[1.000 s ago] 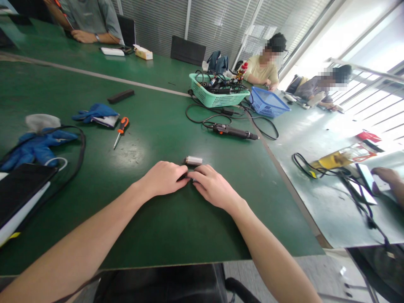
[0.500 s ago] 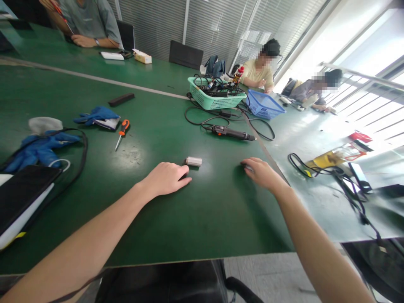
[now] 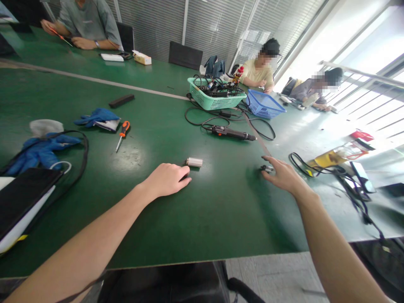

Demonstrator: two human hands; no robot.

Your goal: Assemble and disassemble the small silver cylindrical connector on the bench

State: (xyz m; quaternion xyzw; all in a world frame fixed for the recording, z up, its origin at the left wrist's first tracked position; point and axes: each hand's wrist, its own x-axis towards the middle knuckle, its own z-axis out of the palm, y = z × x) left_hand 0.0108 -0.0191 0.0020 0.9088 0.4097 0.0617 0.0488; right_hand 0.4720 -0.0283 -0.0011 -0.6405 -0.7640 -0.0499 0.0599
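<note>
Silver cylinder lies on the green workbench, just beyond the loosely curled left hand, which grips nothing visible. Right of the cylinder, the open right hand spreads over a small metal part, too small to identify. Farther beyond the cylinder lie a corded electric screwdriver and a green basket of tangled tools, any labels unreadable.

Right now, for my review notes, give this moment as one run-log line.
left hand: on green work table, beside short silver metal cylinder | right hand: open, beside small metal part
</note>
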